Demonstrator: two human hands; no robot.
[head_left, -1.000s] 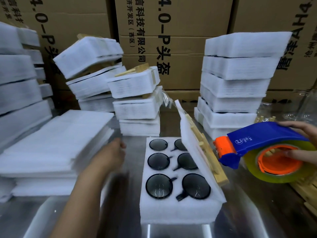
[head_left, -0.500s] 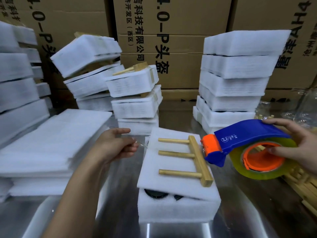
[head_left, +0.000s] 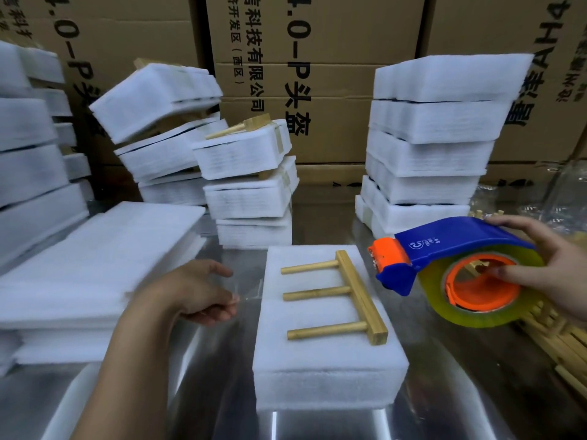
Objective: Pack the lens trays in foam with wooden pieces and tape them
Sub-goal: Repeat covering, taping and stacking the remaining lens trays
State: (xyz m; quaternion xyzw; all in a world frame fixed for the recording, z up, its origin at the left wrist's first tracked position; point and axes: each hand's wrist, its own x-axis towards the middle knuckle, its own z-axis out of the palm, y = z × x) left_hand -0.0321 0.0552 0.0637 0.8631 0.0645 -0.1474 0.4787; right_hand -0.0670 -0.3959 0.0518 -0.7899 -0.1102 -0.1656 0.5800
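Taping looks in hand: the foam pack [head_left: 317, 360], wooden piece [head_left: 359, 293] on top, lies between the hands. Left hand [head_left: 193, 290] pinches a clear tape end [head_left: 251, 295], right hand [head_left: 552, 268] grips the dispenser [head_left: 451, 258]; next, probably press tape down

Printed cardboard cartons [head_left: 333, 74] stacked behind — shiny steel tabletop [head_left: 216, 363], soft glare

Cardboard boxes [head_left: 317, 74] (black lettering) stand behind the steel table [head_left: 444, 392], with perhaps clear plastic wrap [head_left: 568, 192] far right.
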